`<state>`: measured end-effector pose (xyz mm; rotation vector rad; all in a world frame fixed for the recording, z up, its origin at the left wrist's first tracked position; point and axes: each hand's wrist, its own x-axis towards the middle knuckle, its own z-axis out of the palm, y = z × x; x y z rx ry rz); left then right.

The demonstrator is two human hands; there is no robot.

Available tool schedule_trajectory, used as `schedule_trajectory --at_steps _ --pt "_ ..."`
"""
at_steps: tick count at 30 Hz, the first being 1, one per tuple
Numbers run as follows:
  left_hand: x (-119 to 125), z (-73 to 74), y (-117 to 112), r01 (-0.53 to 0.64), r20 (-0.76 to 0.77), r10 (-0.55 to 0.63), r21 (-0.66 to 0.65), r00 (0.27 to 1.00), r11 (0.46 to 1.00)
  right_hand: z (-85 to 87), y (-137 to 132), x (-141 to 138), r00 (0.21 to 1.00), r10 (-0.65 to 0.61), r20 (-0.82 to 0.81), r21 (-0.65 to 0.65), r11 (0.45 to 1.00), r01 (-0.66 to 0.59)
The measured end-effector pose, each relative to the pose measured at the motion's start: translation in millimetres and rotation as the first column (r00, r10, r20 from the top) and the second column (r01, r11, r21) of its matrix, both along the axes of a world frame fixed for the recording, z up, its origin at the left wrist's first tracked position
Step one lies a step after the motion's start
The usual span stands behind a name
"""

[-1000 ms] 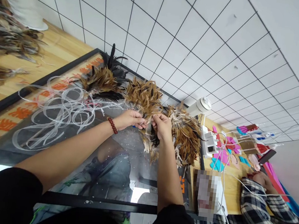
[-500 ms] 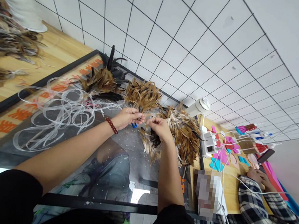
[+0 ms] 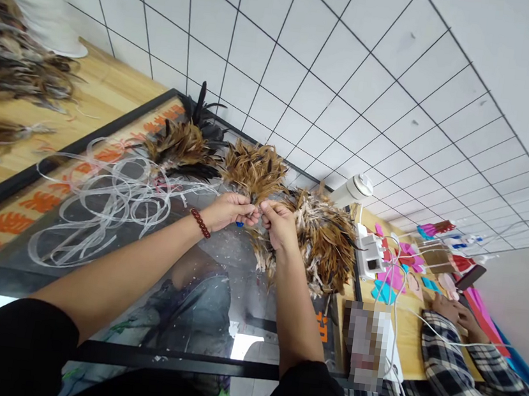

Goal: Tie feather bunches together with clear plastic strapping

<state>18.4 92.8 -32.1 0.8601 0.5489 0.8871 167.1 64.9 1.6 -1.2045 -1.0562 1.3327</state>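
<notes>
My left hand [image 3: 230, 212], with a beaded bracelet [image 3: 200, 223] at its wrist, is closed in a pinch over the dark glossy tabletop [image 3: 220, 244]. My right hand [image 3: 280, 224] pinches too, its fingertips meeting those of the left. Whatever lies between the fingers is too small to make out. Just beyond them is a bundle of brown feathers [image 3: 256, 166]. A larger heap of brown and pale feathers [image 3: 324, 237] lies beside my right hand. Under my left hand shows a small blue thing [image 3: 239, 224], mostly hidden.
Loose clear ribbon [image 3: 114, 205] is tangled at the left. Behind it sit brown and black feathers [image 3: 181, 146]. A white bottle [image 3: 355, 188] and a power strip [image 3: 370, 253] stand at the right. Beyond, a co-worker's plaid sleeve [image 3: 445, 355] rests near coloured pieces.
My right hand has moved left, and its fingertips now meet my left hand's; a small gap was between them before. The feather piles have stayed put.
</notes>
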Motion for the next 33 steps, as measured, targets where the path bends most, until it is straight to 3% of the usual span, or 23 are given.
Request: schedule_trajectory --at_steps 4,8,11,18,28,33 --pt "0 2.6 0 -0.046 0.005 0.046 -0.107 0.999 0.993 1.6 2 8 0.997 -0.072 -0.021 0.035 0.997 0.073" --pt "0 4.8 0 -0.092 -0.018 0.091 -0.150 0.996 0.984 4.3 1 13 0.999 -0.040 0.032 0.024 0.999 0.039" --pt "0 6.7 -1 -0.087 -0.049 0.081 -0.150 0.996 0.985 2.5 1 12 0.994 -0.013 0.109 0.048 0.999 0.007" --pt "0 4.6 -1 0.021 -0.143 -0.030 -0.067 0.989 0.998 -15.4 7 9 0.961 -0.110 0.254 0.169 0.983 0.068" --pt "3 -0.8 0 -0.030 -0.131 0.021 -0.073 0.991 0.997 -18.2 6 10 0.907 -0.141 0.397 0.228 0.972 0.051" --pt "2 -1.8 0 -0.042 -0.083 0.036 -0.071 0.996 0.997 -15.4 4 6 0.910 -0.109 0.400 0.189 0.981 0.035"
